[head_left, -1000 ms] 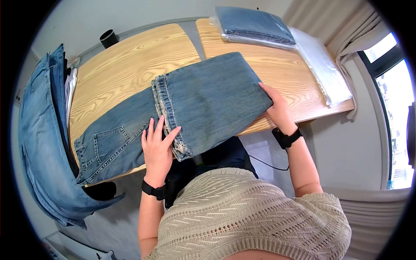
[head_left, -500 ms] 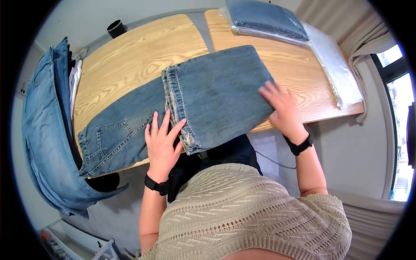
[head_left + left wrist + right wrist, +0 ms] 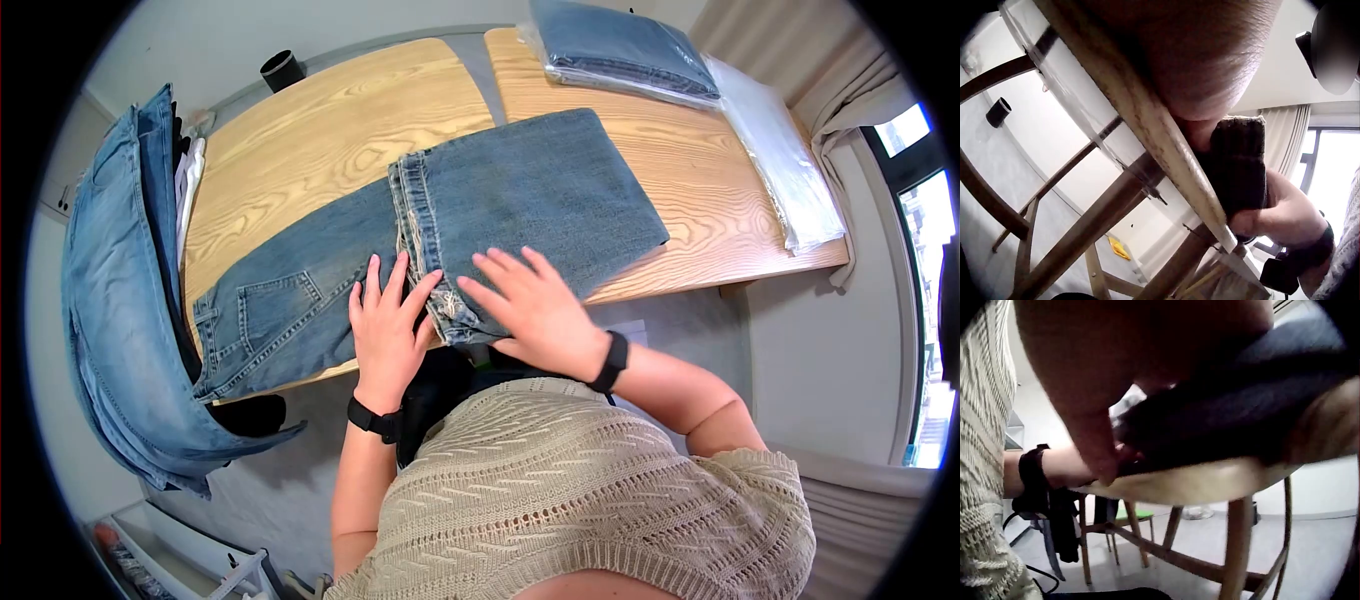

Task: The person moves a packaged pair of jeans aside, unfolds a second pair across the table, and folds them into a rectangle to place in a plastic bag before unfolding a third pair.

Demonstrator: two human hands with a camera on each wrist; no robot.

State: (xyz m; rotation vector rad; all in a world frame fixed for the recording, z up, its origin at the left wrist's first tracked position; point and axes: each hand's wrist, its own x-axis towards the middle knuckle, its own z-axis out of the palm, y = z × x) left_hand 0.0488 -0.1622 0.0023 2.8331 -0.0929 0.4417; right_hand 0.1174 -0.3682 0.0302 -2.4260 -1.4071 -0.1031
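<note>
Blue jeans (image 3: 520, 190) lie on the wooden table with the leg part folded back over toward the waist; the frayed hems (image 3: 425, 230) rest across the middle and a back pocket shows at the left. The left hand (image 3: 388, 325) lies with spread fingers on the jeans just left of the hems, fingertips at the frayed edge. Flat and spread, the right hand (image 3: 540, 315) is over the folded layer near its front edge, just right of the hems. In the right wrist view, the dark folded denim (image 3: 1210, 419) appears under the right hand, whose thumb is below the cloth's edge.
More jeans (image 3: 110, 270) hang over the table's left end beside white cloth (image 3: 190, 185). Bagged folded denim (image 3: 620, 50) and clear plastic bags (image 3: 775, 160) lie at the back right of the table (image 3: 340, 120). A black bin (image 3: 282, 72) stands behind it.
The right hand has left the fold's right edge and moved left across the jeans, close to the left hand. The left hand stays by the hems. The head view has shifted slightly.
</note>
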